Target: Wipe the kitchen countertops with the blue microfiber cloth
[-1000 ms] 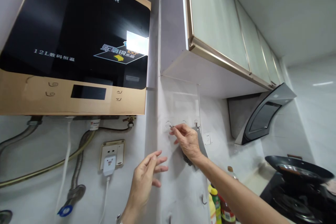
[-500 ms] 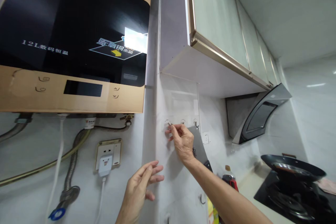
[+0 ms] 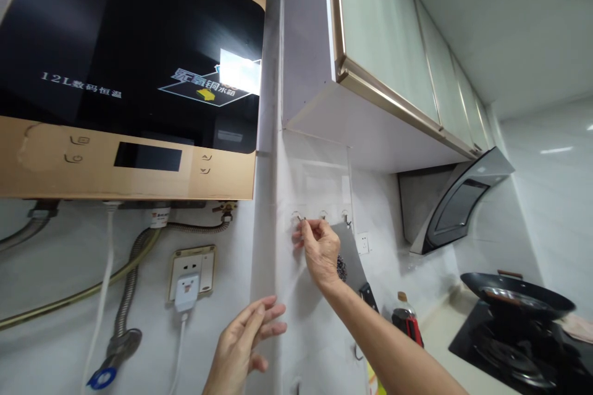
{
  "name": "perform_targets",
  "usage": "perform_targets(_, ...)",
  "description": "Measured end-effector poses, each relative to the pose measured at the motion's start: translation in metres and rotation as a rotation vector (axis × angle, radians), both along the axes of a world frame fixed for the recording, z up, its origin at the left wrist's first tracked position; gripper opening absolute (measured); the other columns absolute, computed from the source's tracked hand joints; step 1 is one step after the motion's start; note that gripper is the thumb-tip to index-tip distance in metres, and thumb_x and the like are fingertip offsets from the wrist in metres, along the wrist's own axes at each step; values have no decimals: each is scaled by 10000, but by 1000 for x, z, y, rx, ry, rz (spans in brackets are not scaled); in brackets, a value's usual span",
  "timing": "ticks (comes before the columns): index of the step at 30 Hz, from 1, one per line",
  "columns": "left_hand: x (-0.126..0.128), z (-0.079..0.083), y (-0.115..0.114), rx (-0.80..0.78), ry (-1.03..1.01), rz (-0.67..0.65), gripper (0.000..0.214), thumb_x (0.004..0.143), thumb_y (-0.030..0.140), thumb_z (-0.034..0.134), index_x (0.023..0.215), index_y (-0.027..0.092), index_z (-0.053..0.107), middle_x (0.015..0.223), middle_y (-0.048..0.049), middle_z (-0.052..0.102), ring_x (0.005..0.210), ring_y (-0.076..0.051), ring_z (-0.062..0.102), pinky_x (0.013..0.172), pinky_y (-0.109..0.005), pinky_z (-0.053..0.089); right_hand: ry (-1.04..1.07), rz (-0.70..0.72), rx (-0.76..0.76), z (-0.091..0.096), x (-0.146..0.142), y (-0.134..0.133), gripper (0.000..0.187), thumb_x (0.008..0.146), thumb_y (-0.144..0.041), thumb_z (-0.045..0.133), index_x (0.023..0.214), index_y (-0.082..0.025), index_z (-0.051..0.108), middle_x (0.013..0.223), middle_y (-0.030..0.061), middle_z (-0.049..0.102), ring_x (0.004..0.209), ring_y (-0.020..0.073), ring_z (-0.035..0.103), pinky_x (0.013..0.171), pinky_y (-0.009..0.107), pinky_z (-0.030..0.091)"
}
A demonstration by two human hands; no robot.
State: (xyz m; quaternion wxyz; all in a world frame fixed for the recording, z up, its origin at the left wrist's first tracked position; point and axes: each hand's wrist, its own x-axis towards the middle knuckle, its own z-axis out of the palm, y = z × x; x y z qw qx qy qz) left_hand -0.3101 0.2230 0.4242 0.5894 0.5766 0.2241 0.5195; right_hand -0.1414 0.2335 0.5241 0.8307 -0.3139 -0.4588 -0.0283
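Observation:
My right hand [image 3: 320,250] is raised against the white tiled wall. Its thumb and forefinger pinch a small metal wall hook [image 3: 300,218] on a clear round pad. Just right of those fingers is a second hook [image 3: 323,216], and a third hook [image 3: 345,217] sits further along the row. Behind the wrist hangs a flat grey piece [image 3: 353,247], partly hidden, with a dark mesh-like scrubber [image 3: 341,267] beside it. Lower and to the left, my left hand [image 3: 245,339] hovers in front of the wall corner, fingers apart, holding nothing.
A water heater [image 3: 130,74] with hoses hangs at left, above a socket with a white plug [image 3: 185,291]. Overhead juts a wall cabinet [image 3: 384,37]. To the right are a range hood [image 3: 456,210], a wok [image 3: 519,293] on the stove and a bottle [image 3: 406,318].
My left hand has dropped slightly and shifted a little left. My right hand stays at the same hook, its forearm slightly lower.

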Motion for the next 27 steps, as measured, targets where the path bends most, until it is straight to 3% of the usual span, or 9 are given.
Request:
perform_targets(4,-1,-3,0,-16,-6,-3,511,872,478,669,1228,115,629,1235,-197,685,941,-223,709,439,-149,394,55,44,32,-2,0,2,352,817,-537,691,819,-190,635,697,46,720,664,202,719,554,296,612)
perform_targets(10,-1,-8,7,-72,6,-35,449,903,402,640,1246,112,621,1255,-188,679,946,-219,710,420,-150,421,-15,71,-4,1,-4,0,358,820,-536,686,790,-185,626,675,42,715,573,170,688,551,283,605)
perform_targets(19,-2,-8,-5,-89,-11,-35,393,957,356,576,1246,92,617,1223,-198,690,915,-205,720,408,-127,408,34,72,8,-7,-4,2,302,836,-493,680,810,-198,619,752,48,740,689,199,740,660,320,639)
perform_targets(27,-6,-4,-12,-130,-21,-9,338,981,306,550,1226,83,616,1206,-197,699,877,-192,725,395,-130,421,22,64,-23,-2,-6,-2,286,829,-483,662,795,-205,606,732,54,739,676,211,744,660,331,639)
